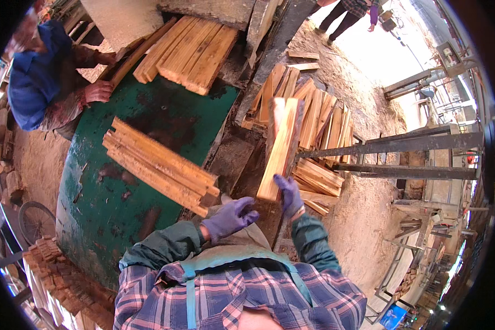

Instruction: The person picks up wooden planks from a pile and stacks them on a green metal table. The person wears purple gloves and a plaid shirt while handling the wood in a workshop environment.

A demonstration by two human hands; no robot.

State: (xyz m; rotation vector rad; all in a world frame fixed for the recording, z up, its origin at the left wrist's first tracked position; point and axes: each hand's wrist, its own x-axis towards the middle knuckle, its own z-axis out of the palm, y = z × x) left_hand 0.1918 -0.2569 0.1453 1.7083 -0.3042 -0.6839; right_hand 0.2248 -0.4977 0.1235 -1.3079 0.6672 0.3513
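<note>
My right hand point(290, 197), in a purple glove, grips the right edge of a pale wooden board point(282, 148) close to its near end. The board slants away from me over a dark rail, with a bark-edged strip beside it. Left of the board's end is my left hand point(229, 220), also gloved in purple. Its fingers are half bent and apart, with nothing between them. Beside it, a bundle of wooden slats point(159, 165) lies on the green metal table point(88, 165), its near end by my left wrist.
Across the table, a co-worker in blue point(41, 80) has a hand at a wooden strip, beside a stack of boards point(195, 52). Loose boards point(316, 118) are heaped right of the rail. Dark metal bars point(407, 146) jut in from the right. Another person point(344, 16) stands far off.
</note>
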